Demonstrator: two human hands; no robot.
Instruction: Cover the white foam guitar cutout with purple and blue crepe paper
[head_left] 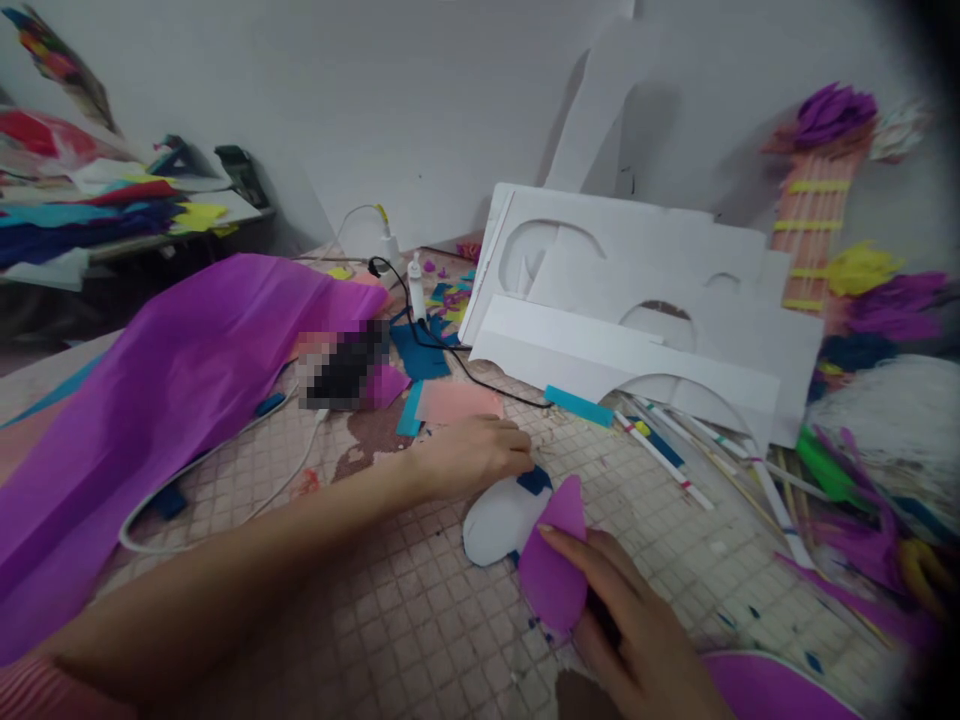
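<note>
Step in hand: handling a petal-shaped purple piece (555, 575) beside and partly over a white oval (496, 522) that lies on the grid-patterned desk (390, 625).

Handling notes (judgement): the purple piece looks thin and likely to crease, so a light, flat pinch near its edge should serve better than a firm squeeze. The oval could slide under a nudge; light pressure from the free hand would steady it. Dark blue material (535, 480) shows at the oval's upper right edge; worth keeping its bits from bunching under the purple piece. The black cable (487, 385) runs beyond the left hand and is best left undisturbed.

Right hand (637, 625): nearly closed, purple piece gripped at its near right side; index finger extended across the upper face, thumb lower down and partly hidden. Piece stands tilted, pointed end away from the person, covering the oval's right end. Whether the two touch: cannot tell.

Left hand (480, 455): palm down, fingers bent and together, fingertips at the dark blue material by the oval's far edge. Contact, any grip and amount of opening under the fingers: cannot tell.
</note>
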